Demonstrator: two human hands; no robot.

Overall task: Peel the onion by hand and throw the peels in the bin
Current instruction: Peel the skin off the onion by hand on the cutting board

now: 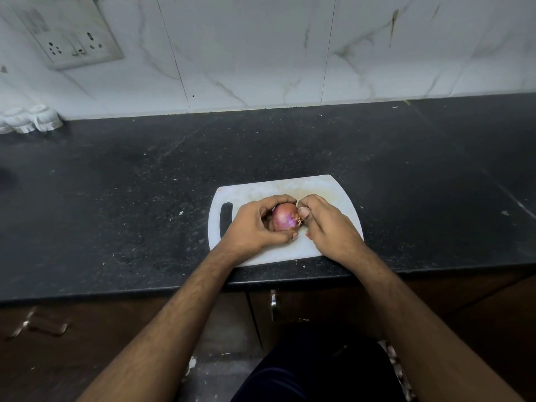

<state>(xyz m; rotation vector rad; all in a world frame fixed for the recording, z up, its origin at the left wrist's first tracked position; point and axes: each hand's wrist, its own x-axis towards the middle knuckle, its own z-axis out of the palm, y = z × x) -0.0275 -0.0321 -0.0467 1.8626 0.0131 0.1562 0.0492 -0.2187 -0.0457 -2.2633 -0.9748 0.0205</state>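
A red onion (pixel 283 219) with its pink-purple skin on sits over the white cutting board (pixel 324 190) near the counter's front edge. My left hand (pixel 255 226) curls around the onion from the left, fingers over its top and thumb under it. My right hand (pixel 324 224) is at the onion's right end, thumb and fingers pinching the dry tip there. No bin is in view.
The black stone counter (pixel 116 198) stretches left and right of the board. White ribbed cups (pixel 32 118) stand at the far left by the tiled wall. A socket plate (pixel 72 39) hangs on the wall. Dark cabinets (pixel 319 300) lie below the counter edge.
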